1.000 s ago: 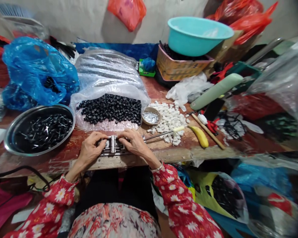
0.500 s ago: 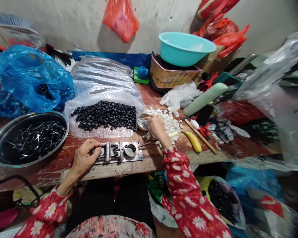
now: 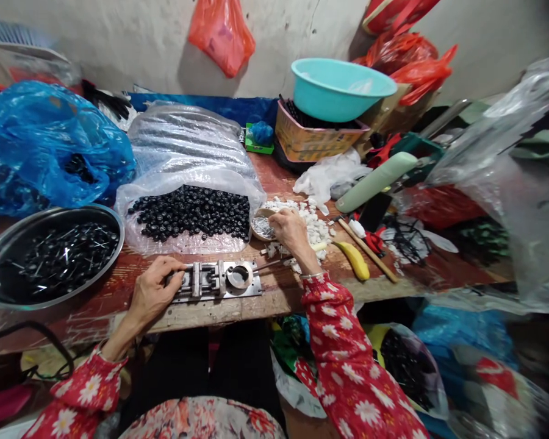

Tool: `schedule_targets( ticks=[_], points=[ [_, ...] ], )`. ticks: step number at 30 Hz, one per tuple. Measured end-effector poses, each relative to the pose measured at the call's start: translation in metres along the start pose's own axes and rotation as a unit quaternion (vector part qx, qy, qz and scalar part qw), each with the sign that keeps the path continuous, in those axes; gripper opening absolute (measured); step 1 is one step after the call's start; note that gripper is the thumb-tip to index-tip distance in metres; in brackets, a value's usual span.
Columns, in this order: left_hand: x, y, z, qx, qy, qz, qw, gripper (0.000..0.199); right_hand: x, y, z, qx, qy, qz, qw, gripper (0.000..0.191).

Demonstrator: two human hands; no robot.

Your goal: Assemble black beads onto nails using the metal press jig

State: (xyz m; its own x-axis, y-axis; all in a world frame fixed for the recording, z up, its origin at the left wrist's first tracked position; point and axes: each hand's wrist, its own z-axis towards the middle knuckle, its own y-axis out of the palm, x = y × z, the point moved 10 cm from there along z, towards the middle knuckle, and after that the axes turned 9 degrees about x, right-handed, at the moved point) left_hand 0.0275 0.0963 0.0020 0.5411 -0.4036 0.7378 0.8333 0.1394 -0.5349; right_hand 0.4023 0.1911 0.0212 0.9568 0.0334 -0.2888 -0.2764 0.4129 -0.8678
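Cluttered wooden bench (image 3: 238,318) here, with a metal jig (image 3: 215,281) lying long-ways along its front edge. Left of the jig sits a steel bowl (image 3: 73,209) of black pieces with pins, and behind it there's a bag of black beads (image 3: 190,210). The left hand (image 3: 153,289) is the nearer one, fingers curled over the jig's left end. The right hand (image 3: 293,235) is up past the jig's right end, fingertips bunched at the rim of a small dish (image 3: 260,228) beside some white chunks (image 3: 313,231). Can't tell if they're pinching anything.
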Motion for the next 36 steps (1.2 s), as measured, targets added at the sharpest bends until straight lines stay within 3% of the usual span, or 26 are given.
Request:
schedule_targets(
  ticks=[10,15,18,21,25,28,31,36],
  points=[
    [0.003,0.000,0.002,0.000,0.001,-0.001,1.000,0.019,0.012,-0.017,-0.007,0.091,0.071,0.192,0.975,0.022],
    [0.024,-0.020,0.001,0.091,0.066,0.035,0.993,0.018,0.004,-0.031,-0.017,0.107,0.108,0.273,0.950,0.029],
    [0.046,-0.025,-0.002,0.125,0.079,0.062,0.987,0.016,-0.024,-0.037,-0.035,0.087,0.122,0.382,0.912,0.027],
    [0.069,-0.010,0.000,0.100,0.051,0.025,0.993,0.019,-0.069,-0.037,-0.062,0.042,0.120,0.466,0.875,0.025],
    [0.078,0.028,0.002,0.027,-0.055,-0.105,0.993,0.023,-0.128,-0.035,-0.097,-0.002,0.092,0.493,0.865,0.020],
    [0.071,0.040,-0.007,0.019,-0.115,-0.167,0.979,0.019,-0.156,-0.038,-0.115,0.002,0.058,0.496,0.866,0.019],
    [0.064,0.031,-0.016,0.031,-0.108,-0.145,0.983,0.017,-0.171,-0.039,-0.124,-0.001,0.017,0.481,0.876,0.019],
    [0.072,-0.001,-0.022,0.071,0.019,-0.018,0.997,0.018,-0.176,-0.036,-0.124,0.017,-0.058,0.401,0.914,0.019]
  ],
)
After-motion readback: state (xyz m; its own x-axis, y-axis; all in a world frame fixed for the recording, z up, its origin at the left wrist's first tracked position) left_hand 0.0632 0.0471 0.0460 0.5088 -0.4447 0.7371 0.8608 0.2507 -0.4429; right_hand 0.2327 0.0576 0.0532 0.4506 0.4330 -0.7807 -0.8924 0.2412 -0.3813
